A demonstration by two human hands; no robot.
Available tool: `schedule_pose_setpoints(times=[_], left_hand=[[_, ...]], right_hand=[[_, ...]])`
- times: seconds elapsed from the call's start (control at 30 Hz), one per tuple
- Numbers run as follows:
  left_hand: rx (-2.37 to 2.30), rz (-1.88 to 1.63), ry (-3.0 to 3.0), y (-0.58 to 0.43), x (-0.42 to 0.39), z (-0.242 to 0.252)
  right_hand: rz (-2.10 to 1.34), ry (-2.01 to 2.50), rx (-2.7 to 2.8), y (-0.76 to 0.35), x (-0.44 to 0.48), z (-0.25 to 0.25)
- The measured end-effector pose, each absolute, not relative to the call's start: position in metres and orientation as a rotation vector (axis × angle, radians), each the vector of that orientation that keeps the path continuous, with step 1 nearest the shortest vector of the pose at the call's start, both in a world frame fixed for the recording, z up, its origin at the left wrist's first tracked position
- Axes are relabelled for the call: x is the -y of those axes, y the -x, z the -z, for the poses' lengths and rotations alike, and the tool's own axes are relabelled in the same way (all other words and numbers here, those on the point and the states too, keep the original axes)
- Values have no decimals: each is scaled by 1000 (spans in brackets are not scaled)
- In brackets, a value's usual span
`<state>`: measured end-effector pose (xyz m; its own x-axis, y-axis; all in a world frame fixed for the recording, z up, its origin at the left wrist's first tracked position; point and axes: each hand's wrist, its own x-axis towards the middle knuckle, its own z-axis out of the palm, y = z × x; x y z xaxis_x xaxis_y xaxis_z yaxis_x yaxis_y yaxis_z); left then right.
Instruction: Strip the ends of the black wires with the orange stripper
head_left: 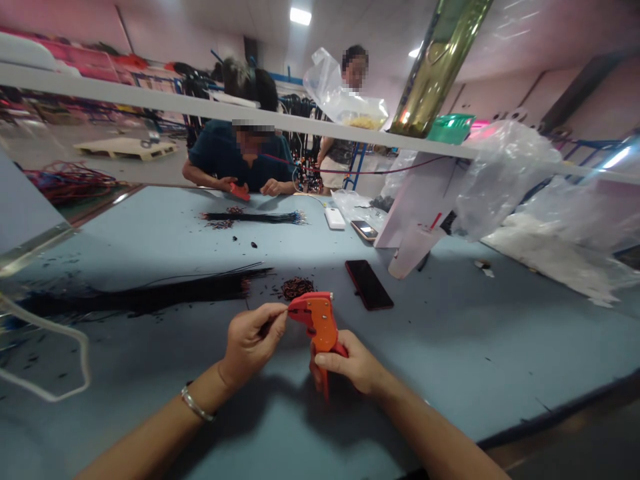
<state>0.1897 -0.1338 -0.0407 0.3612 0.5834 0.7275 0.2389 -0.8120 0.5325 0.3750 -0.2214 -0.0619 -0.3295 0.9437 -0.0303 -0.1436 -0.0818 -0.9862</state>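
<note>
My right hand (353, 363) is wrapped round the handle of an orange and red wire stripper (324, 325), held upright above the table. Its red jaws point left. At the mouth of those jaws, my left hand (256, 337) is closed in a pinch on a thin wire, which the fingers mostly hide. Just behind the stripper lies a small pile of dark cut insulation bits (298, 287). A long bundle of black wires (185, 291) stretches across the table to the left, its reddish ends towards the pile.
A dark phone (369, 285) lies right of the stripper. Behind it stand a plastic cup (413, 253) with a straw and a shelf support. Across the table, a person (240, 157) holds a red tool near another wire bundle (253, 217). A white cable loop (83, 360) hangs at left.
</note>
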Motion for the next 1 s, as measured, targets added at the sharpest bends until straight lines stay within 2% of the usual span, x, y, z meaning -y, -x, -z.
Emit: schedule_pose_setpoints(times=[1.0], left_hand=[[-842, -1291, -2163, -194, 131, 46]], right_hand=[[-1517, 1120, 1129, -361, 221, 66]])
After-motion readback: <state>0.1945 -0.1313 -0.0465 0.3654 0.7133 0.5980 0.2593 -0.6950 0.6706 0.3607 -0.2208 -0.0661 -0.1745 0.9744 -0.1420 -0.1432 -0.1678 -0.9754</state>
